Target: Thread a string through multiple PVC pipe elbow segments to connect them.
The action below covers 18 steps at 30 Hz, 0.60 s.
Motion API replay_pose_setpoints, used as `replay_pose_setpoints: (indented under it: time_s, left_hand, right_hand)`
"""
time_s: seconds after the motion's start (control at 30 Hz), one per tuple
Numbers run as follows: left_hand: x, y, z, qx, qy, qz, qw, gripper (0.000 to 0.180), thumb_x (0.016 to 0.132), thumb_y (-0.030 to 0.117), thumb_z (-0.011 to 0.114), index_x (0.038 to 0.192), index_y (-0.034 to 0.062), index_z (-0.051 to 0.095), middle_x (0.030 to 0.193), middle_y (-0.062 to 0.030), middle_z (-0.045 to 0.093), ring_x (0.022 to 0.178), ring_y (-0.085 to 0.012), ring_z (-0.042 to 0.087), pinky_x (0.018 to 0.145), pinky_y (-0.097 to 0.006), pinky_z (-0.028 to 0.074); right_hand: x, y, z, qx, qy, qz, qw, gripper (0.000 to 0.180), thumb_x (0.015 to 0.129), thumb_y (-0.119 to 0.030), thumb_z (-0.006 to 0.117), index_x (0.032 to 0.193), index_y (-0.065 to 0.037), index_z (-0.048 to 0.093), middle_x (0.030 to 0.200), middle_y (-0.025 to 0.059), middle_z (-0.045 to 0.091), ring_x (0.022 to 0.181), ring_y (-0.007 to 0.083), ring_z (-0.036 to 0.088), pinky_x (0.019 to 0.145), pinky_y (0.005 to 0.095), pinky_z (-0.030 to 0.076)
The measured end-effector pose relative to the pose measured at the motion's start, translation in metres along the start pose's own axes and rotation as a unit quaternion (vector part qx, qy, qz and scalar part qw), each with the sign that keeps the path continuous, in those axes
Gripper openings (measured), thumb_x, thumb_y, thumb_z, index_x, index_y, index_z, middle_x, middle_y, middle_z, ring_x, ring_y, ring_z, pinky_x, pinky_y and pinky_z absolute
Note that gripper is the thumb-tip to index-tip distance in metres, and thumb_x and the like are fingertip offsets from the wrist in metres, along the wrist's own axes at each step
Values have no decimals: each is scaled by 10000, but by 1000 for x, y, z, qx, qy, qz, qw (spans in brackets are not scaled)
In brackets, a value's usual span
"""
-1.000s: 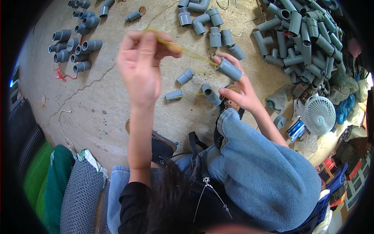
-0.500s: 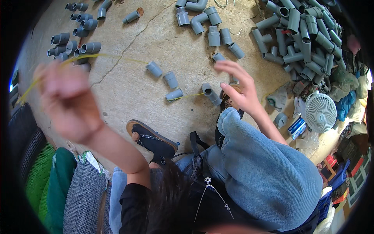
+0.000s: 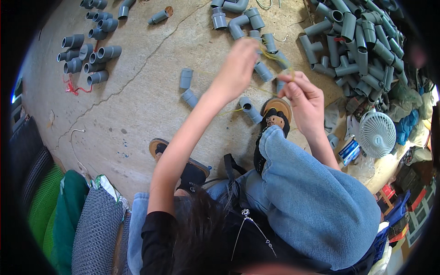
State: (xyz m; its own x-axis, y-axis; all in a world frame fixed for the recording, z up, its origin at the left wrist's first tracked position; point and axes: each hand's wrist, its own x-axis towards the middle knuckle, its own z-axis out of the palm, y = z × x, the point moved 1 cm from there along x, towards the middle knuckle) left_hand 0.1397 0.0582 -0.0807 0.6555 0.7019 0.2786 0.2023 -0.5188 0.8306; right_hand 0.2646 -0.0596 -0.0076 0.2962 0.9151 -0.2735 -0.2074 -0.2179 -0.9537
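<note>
My left hand, slightly blurred, is closed on a thin yellow string in front of my right foot. Across from it, my right hand pinches the same string between thumb and fingertips. Thin strands trail from there down toward the floor. One enters a grey elbow-shaped pipe fitting beside my right sandal. To the left, a short grey pipe coupling and another coupling lie by my left forearm, which hides part of the floor.
A large heap of grey pipe fittings lies at the far right. More couplings stand in rows at the far left, near red string. A white fan sits at right; rolled mesh stands at lower left.
My left hand has swung from the far left across to my right hand, bringing the yellow string. My right fingers have closed from spread to a pinch. Couplings on the floor have shifted.
</note>
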Motion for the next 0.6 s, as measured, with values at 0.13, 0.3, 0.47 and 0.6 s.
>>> replay_pose_setpoints:
  time_s: [0.13,0.3,0.47,0.6]
  left_hand:
    - [-29,-5,39,54,-155,-12,986,375,688,1,591,1055,56,534,1024,-100,543,977,-271,476,843,-369,395]
    - [-26,-14,35,151,-148,3,977,403,652,32,645,1039,82,546,981,-69,560,935,-270,482,826,-354,389]
    - [-26,-2,1,-125,15,-226,966,296,720,113,686,983,56,561,873,-48,589,789,-165,523,714,-292,430]
    - [-30,12,-8,-693,112,-358,615,264,841,184,601,1049,54,504,960,-64,589,816,-130,570,726,-246,459]
  right_hand:
    - [3,2,-13,133,80,37,987,189,858,-46,538,1011,51,590,712,29,520,641,95,484,613,232,421]
    - [5,3,-26,137,97,15,986,116,848,-44,555,939,28,560,706,17,526,602,73,446,562,208,373]
    - [2,-9,-12,3,142,32,989,97,826,-71,600,878,12,596,682,-18,531,585,28,428,541,177,337]
    - [4,-15,4,-149,156,-83,973,67,769,-10,636,829,14,617,695,-16,564,555,12,440,485,163,327]
